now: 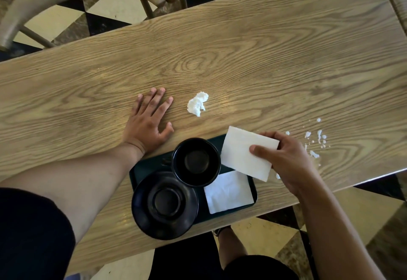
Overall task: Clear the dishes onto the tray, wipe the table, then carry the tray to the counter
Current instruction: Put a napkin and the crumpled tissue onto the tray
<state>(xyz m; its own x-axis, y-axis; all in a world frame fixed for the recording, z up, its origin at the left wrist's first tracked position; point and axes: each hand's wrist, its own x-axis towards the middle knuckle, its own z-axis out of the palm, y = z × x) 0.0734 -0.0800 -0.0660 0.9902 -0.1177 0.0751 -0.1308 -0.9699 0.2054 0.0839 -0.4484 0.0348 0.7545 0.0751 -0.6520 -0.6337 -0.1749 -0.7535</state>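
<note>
Head view: wooden table (242, 44). Near edge: dark tray (253, 191) carrying black bowl (196, 162), black saucer (164, 204), flat white napkin (229, 191). Right hand (288, 160) pinches folded white napkin (246, 156) above tray's right side. Left hand (147, 121) flat on table, fingers spread, grasping nothing. Crumpled tissue (197, 103) beside it; white spill spots (315, 141) far right.

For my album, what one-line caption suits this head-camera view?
Right hand holds a folded napkin above the loaded tray; spilled white drops await wiping.
</note>
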